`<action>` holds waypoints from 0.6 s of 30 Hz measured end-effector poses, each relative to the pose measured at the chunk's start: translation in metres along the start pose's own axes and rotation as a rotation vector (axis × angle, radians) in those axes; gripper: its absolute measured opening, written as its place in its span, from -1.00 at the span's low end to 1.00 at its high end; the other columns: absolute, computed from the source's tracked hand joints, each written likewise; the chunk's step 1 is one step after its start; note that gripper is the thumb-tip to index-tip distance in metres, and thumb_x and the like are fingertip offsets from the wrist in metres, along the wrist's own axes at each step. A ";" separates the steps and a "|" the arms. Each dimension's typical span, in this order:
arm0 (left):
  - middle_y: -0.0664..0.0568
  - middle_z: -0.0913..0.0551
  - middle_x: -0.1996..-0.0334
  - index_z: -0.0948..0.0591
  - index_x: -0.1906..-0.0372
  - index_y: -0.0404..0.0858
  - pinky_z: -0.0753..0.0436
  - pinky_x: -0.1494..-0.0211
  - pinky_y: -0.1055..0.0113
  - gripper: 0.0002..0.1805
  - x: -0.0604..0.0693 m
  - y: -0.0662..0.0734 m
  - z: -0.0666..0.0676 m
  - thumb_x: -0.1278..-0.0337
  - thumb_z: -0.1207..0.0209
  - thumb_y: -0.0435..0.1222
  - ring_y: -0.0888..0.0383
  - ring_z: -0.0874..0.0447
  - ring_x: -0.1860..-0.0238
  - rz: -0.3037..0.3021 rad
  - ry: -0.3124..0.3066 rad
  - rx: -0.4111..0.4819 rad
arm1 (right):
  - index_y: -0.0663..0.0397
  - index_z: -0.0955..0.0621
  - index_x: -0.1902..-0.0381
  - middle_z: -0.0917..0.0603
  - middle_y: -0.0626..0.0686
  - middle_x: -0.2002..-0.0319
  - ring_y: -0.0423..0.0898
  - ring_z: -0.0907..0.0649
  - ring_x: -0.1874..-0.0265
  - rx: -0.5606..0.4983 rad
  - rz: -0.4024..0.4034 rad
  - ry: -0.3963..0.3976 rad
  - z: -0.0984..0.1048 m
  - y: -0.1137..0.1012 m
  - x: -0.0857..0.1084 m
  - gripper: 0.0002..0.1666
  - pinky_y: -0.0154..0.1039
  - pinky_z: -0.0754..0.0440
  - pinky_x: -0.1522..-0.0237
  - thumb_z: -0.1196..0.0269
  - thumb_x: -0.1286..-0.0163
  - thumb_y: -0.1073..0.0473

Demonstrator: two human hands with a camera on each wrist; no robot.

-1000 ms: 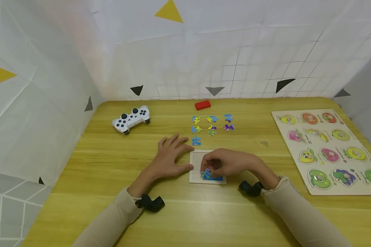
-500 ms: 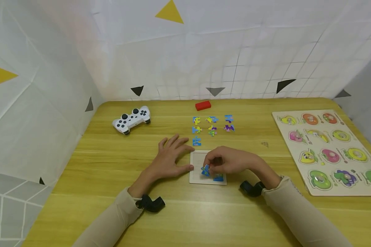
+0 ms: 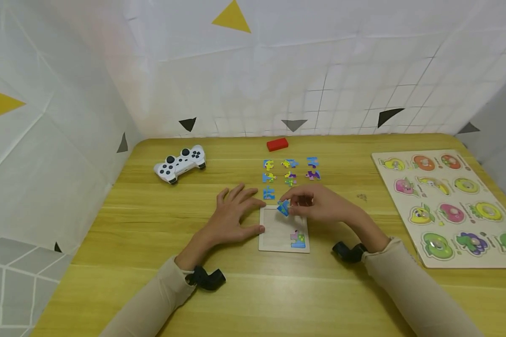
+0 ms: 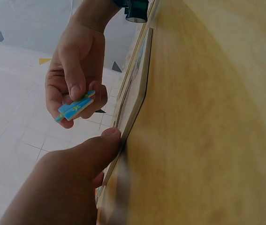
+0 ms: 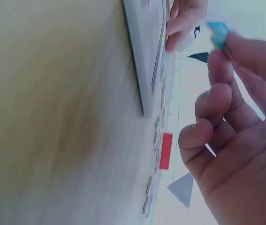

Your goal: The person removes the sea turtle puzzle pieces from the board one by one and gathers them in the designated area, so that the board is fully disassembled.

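Note:
My right hand (image 3: 320,203) pinches a blue jigsaw piece (image 3: 283,207) between thumb and fingers, raised over the far edge of a pale wooden puzzle tray (image 3: 274,248). In the left wrist view the piece (image 4: 76,108) is tilted and shows green marks on its blue face. One jigsaw piece (image 3: 298,240), blue, green and pink, lies in the tray's near right corner. My left hand (image 3: 232,217) rests with spread fingers at the tray's left side, its thumb (image 4: 105,143) touching the rim.
Several loose jigsaw pieces (image 3: 290,178) lie in rows beyond the tray, with a red block (image 3: 277,144) behind them. A white game controller (image 3: 180,164) sits at the back left. A large fruit puzzle board (image 3: 447,206) covers the right side of the table.
My right hand has lifted the blue piece from the tray's near side and carried it toward the far edge, uncovering the corner piece. The left hand has stayed in place.

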State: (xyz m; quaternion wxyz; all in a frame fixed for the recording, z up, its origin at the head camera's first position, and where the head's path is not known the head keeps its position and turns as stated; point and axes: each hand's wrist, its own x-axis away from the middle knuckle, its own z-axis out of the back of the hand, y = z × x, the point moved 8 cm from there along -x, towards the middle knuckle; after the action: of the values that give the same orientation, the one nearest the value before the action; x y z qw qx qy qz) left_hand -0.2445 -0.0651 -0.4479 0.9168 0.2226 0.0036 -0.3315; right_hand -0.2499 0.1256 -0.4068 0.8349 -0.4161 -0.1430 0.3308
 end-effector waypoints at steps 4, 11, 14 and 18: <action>0.07 -0.30 -0.54 -0.53 -0.29 0.23 0.14 -0.53 -0.29 -0.38 0.000 -0.001 -0.001 -0.14 -0.20 0.31 -0.16 0.04 -0.64 0.003 0.004 -0.002 | -0.02 -0.70 -0.11 -0.56 -0.07 0.41 -0.19 -0.48 0.47 -0.003 -0.022 0.045 0.009 0.010 0.001 -0.70 -0.36 -0.43 0.44 -0.25 -0.47 0.28; 0.08 -0.29 -0.55 -0.53 -0.30 0.24 0.14 -0.53 -0.29 -0.37 0.000 -0.002 -0.002 -0.15 -0.18 0.32 -0.15 0.04 -0.65 0.001 0.001 -0.004 | 0.06 -0.67 -0.19 -0.55 0.01 0.35 -0.17 -0.40 0.46 0.033 -0.066 0.079 0.021 0.026 0.004 -0.65 -0.35 -0.38 0.42 -0.17 -0.52 0.30; 0.08 -0.29 -0.55 -0.53 -0.30 0.24 0.13 -0.53 -0.29 -0.37 0.000 -0.002 -0.002 -0.15 -0.17 0.33 -0.16 0.04 -0.64 0.000 0.001 -0.006 | 0.03 -0.68 -0.19 -0.60 0.01 0.28 -0.14 -0.42 0.42 0.065 -0.094 0.091 0.024 0.033 0.005 -0.65 -0.35 -0.39 0.38 -0.19 -0.51 0.29; 0.07 -0.29 -0.55 -0.53 -0.30 0.23 0.14 -0.53 -0.29 -0.37 0.000 -0.002 -0.002 -0.15 -0.17 0.32 -0.16 0.03 -0.64 -0.002 0.004 -0.003 | 0.09 -0.66 -0.19 -0.60 0.02 0.33 -0.13 -0.46 0.41 0.085 -0.116 0.112 0.027 0.036 0.007 -0.65 -0.35 -0.43 0.37 -0.24 -0.48 0.28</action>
State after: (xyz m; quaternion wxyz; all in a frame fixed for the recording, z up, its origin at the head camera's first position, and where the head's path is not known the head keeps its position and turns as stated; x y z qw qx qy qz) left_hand -0.2455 -0.0656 -0.4501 0.9167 0.2221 0.0062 -0.3321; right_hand -0.2745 0.1623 -0.4186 0.8761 -0.3892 -0.1058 0.2640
